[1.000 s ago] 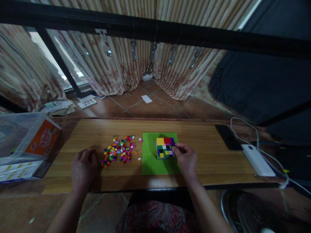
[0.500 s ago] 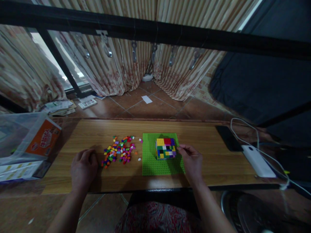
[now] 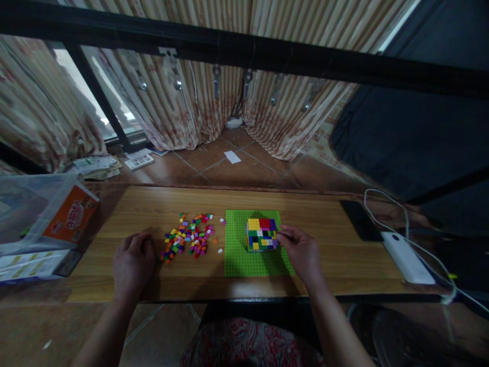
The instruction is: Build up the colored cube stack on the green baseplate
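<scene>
A block structure of yellow, red, blue, green, white and purple bricks stands on a green baseplate. My right hand is at its right side, thumb and fingertips pinched together against or very near its edge. Anything between those fingertips is too small or hidden to make out. On the wooden table, left of a pile of small colourful bricks, my left hand rests with its fingers curled. Several loose bricks, among them a white brick, lie between the pile and the baseplate.
A black phone and a white power bank with a white cable lie at the table's right end. At the left stands a clear plastic bin beside an orange box. A dark rail crosses above.
My right hand's fingertips have moved slightly left, closer in to the right side of the block structure. The left hand stays resting in place. The view has shifted a little.
</scene>
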A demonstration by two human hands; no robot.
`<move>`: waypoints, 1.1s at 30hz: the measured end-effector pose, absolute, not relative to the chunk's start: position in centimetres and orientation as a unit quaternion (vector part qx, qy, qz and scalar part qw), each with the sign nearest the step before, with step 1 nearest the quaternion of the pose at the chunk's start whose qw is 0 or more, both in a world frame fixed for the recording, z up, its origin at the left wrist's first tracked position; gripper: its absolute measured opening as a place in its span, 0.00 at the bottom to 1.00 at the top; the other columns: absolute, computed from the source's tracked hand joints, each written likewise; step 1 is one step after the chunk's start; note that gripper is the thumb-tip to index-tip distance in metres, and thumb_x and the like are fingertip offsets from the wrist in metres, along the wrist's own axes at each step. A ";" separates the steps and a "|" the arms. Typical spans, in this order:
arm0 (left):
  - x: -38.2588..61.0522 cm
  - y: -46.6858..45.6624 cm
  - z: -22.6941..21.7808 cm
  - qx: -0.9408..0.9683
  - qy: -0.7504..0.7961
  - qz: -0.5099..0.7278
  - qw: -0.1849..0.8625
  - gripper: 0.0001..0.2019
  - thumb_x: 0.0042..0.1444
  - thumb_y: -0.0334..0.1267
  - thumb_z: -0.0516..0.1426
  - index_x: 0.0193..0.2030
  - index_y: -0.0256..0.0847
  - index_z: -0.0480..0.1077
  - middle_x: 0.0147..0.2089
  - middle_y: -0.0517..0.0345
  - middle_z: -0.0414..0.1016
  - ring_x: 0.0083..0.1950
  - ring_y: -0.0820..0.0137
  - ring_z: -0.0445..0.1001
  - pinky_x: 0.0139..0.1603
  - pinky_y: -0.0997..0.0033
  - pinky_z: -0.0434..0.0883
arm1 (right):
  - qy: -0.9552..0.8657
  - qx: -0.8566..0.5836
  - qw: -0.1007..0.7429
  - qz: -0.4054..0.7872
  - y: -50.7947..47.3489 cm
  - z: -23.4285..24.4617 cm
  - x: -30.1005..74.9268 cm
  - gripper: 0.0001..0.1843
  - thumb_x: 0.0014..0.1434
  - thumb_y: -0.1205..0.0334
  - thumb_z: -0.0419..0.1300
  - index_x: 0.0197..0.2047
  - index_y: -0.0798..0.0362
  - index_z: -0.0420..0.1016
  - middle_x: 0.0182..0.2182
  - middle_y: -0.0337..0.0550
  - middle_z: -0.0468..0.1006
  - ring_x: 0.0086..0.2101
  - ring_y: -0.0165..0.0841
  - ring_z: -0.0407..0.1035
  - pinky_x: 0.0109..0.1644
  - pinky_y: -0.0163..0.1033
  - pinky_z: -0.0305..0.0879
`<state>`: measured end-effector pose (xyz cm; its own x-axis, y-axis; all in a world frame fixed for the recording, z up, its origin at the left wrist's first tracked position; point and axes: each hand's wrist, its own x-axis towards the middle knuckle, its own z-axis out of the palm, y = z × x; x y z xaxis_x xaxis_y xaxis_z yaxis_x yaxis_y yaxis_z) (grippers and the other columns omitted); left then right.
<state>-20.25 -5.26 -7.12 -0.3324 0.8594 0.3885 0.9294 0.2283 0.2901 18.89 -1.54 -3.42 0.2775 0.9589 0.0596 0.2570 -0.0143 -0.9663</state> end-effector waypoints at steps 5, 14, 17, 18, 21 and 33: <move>-20.4 -5.3 -7.3 -0.578 -0.776 -0.243 0.073 0.17 0.62 0.42 0.47 0.45 0.36 0.74 0.48 0.44 0.74 0.48 0.57 0.72 0.52 0.57 0.70 | -0.540 -0.641 0.447 0.313 -0.9 -3.1 19.1 0.13 0.49 0.53 0.66 0.33 0.53 0.78 0.30 0.46 0.82 0.32 0.38 0.76 0.37 0.41 0.71; -20.2 -5.3 -7.1 -0.574 -0.779 -0.242 0.071 0.16 0.61 0.41 0.47 0.44 0.37 0.74 0.47 0.46 0.74 0.49 0.57 0.72 0.51 0.57 0.70 | -0.601 -0.637 0.413 0.248 -1.0 -2.4 19.1 0.12 0.54 0.54 0.61 0.31 0.53 0.80 0.31 0.46 0.81 0.32 0.38 0.74 0.37 0.40 0.68; -20.2 -5.3 -7.1 -0.576 -0.777 -0.243 0.076 0.16 0.62 0.41 0.47 0.44 0.37 0.73 0.47 0.45 0.75 0.48 0.57 0.72 0.51 0.58 0.70 | -0.600 -0.628 0.426 0.255 -1.1 -2.5 19.3 0.12 0.55 0.55 0.60 0.32 0.53 0.81 0.33 0.47 0.81 0.34 0.38 0.74 0.39 0.41 0.68; -20.2 -5.3 -7.2 -0.577 -0.775 -0.244 0.077 0.16 0.62 0.41 0.47 0.44 0.37 0.73 0.47 0.45 0.75 0.48 0.57 0.72 0.51 0.58 0.70 | -0.596 -0.626 0.429 0.261 -1.1 -2.6 19.3 0.12 0.55 0.55 0.60 0.33 0.52 0.81 0.33 0.47 0.81 0.34 0.38 0.74 0.39 0.41 0.69; -20.3 -5.2 -7.3 -0.579 -0.774 -0.246 0.076 0.16 0.62 0.42 0.47 0.44 0.37 0.74 0.47 0.45 0.74 0.48 0.57 0.72 0.52 0.57 0.70 | -0.572 -0.627 0.445 0.286 -1.0 -3.0 19.3 0.11 0.54 0.55 0.61 0.32 0.52 0.81 0.33 0.46 0.81 0.34 0.38 0.74 0.40 0.42 0.69; -20.0 -5.3 -6.9 -0.573 -0.778 -0.250 0.066 0.16 0.60 0.41 0.48 0.44 0.37 0.73 0.47 0.45 0.74 0.49 0.57 0.72 0.52 0.56 0.70 | -0.443 -0.630 0.504 0.391 -0.1 -4.0 19.1 0.11 0.42 0.55 0.69 0.28 0.53 0.81 0.27 0.43 0.81 0.29 0.34 0.73 0.35 0.40 0.68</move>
